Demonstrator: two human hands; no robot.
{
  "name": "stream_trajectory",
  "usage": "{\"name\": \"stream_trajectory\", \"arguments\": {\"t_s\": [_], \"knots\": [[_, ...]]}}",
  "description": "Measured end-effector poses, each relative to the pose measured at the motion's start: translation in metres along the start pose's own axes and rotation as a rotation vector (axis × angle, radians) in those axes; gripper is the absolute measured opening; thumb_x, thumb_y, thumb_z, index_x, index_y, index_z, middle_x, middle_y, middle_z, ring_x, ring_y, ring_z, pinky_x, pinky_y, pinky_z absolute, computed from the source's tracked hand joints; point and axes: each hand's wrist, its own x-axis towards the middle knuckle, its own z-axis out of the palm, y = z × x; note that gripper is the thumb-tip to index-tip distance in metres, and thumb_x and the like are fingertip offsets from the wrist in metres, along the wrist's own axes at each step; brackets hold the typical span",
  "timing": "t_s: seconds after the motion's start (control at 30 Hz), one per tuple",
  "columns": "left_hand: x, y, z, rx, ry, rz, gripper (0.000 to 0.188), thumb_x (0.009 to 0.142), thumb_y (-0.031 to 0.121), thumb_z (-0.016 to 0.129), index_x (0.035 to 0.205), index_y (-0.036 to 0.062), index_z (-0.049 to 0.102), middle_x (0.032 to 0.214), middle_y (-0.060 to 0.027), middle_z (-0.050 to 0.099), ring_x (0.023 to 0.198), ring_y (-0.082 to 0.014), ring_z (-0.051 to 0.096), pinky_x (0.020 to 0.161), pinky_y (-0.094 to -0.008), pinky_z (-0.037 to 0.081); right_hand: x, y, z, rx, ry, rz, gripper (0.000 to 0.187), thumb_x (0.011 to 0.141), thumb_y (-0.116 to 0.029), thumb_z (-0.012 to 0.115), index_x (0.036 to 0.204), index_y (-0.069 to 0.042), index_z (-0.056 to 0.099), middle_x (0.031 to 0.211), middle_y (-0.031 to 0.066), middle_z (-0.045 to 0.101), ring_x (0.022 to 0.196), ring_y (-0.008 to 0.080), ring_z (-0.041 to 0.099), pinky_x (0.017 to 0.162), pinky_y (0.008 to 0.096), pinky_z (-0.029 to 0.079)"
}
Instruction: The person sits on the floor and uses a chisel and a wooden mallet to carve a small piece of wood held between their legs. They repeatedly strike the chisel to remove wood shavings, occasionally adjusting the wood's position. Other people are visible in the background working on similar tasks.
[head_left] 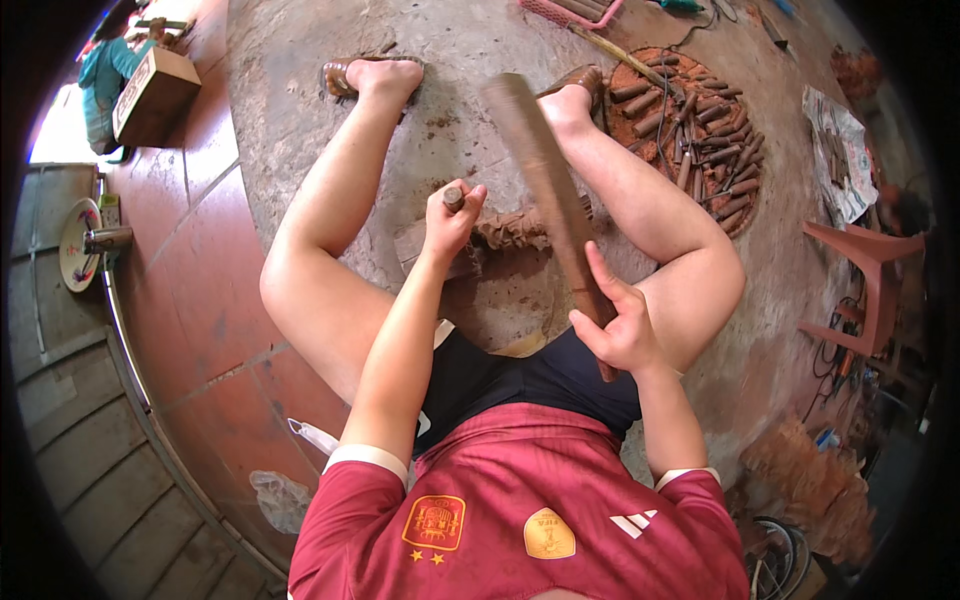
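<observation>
My left hand (452, 222) is closed round a chisel (454, 197) held upright. Only the round end of its wooden handle shows; the fist hides the blade. Beneath that hand, a carved piece of brown wood (515, 230) lies on the ground between my legs. My right hand (625, 325) grips a long, flat wooden club (545, 175) near its lower end, with the index finger stretched along it. The club slants up and to the left, its far end raised and slightly blurred, and covers part of the carved wood.
Right of my right foot, a round tray (628, 135) holds reddish sawdust and several wooden-handled chisels (715, 130). Farther right are a white sack (840, 150) and a reddish-brown plastic stool (865, 280). A pink basket (570, 12) stands ahead. Far left, another person (100, 85) sits by a box (155, 95).
</observation>
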Motion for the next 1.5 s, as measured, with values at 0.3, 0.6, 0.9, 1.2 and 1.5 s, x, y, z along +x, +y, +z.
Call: {"name": "stream_trajectory", "arguments": {"t_s": [0.3,0.6,0.9,1.2,1.5], "knots": [[-0.001,0.005,-0.002,0.037,0.044,0.077,0.015,0.078,0.003,0.066,0.092,-0.0011,0.067,0.080,-0.0057,0.069,0.077,-0.0127,0.063,0.068,-0.0288,0.050,0.037,-0.027,0.012,-0.365,-0.159,-0.106,0.070,0.076,-0.012,0.070,0.141,-0.020,0.045,0.076,0.0163,0.055,0.059,0.0326,0.057,0.056,0.0396,0.049],[0.008,0.013,0.003,-0.039,0.008,0.047,0.008,0.082,0.000,0.060,0.088,-0.0024,0.066,0.081,-0.0024,0.069,0.075,-0.0090,0.062,0.068,-0.0258,0.049,0.062,-0.035,0.004,-0.416,-0.245,-0.010,0.069,0.079,-0.019,0.065,0.143,-0.025,0.040,0.071,0.0203,0.057,0.064,0.0388,0.061,0.063,0.0467,0.053],[0.014,-0.003,-0.007,-0.028,-0.005,-0.125,0.008,0.084,0.002,0.061,0.090,-0.0015,0.065,0.076,-0.0015,0.065,0.070,-0.0120,0.059,0.063,-0.0279,0.048,0.071,-0.029,0.003,-0.432,-0.289,0.051,0.069,0.077,-0.016,0.068,0.142,-0.019,0.043,0.067,0.0194,0.056,0.065,0.0354,0.061,0.065,0.0428,0.050],[0.015,0.006,-0.003,0.015,-0.011,-0.079,0.012,0.083,0.002,0.062,0.094,-0.0014,0.065,0.086,-0.0045,0.069,0.080,-0.0121,0.062,0.071,-0.0279,0.050,0.083,-0.027,0.002,-0.349,-0.364,0.058,0.067,0.078,-0.017,0.065,0.141,-0.017,0.043,0.072,0.0243,0.061,0.067,0.0393,0.063,0.068,0.0464,0.052],[0.020,-0.003,-0.007,-0.169,0.007,-0.180,0.005,0.085,0.005,0.061,0.087,0.0016,0.064,0.077,-0.0012,0.066,0.069,-0.0096,0.059,0.062,-0.0256,0.047,0.097,-0.023,0.007,-0.405,-0.380,0.058,0.068,0.078,-0.015,0.066,0.142,-0.015,0.042,0.076,0.0231,0.062,0.072,0.0372,0.063,0.069,0.0433,0.050]]}}
